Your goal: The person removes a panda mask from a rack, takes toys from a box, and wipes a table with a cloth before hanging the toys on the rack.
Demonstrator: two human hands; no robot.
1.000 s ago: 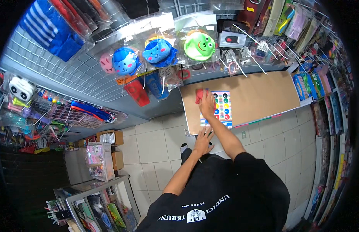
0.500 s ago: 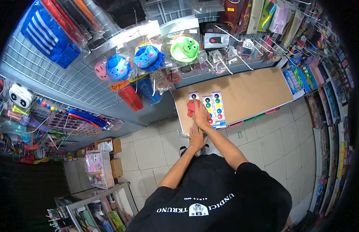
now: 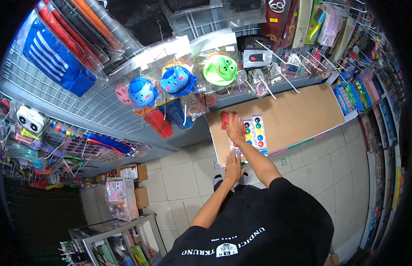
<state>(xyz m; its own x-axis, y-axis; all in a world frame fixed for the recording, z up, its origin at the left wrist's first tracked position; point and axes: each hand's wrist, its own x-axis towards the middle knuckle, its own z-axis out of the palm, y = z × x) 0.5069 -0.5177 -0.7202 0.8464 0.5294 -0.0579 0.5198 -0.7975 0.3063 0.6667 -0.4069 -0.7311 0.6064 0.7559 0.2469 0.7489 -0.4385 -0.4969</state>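
Note:
My right hand (image 3: pixel 235 131) is closed on a crumpled red cloth (image 3: pixel 224 119), pressed on the left card near the back of a brown-topped counter (image 3: pixel 299 108). Cards with rows of round coloured pieces lie there; the rightmost card (image 3: pixel 258 132) shows black, green, yellow, blue and red ones. My right hand and forearm hide much of the cards to its left. At the counter's front edge, my left hand (image 3: pixel 233 165) lies flat with fingers stretched forward, touching the lower end of the left card. It holds nothing.
Packaged plush pouches, blue (image 3: pixel 144 92) and green (image 3: pixel 220 70), hang on a wire grid behind the counter, with metal hooks (image 3: pixel 283 80) sticking out above it. Boxed goods (image 3: pixel 348 97) stand at its right end. A glass display case (image 3: pixel 121 239) is at lower left.
My right hand has slid the red cloth toward the back of the counter, over the left card's upper end. My left hand stays at the front edge. The view has shifted slightly.

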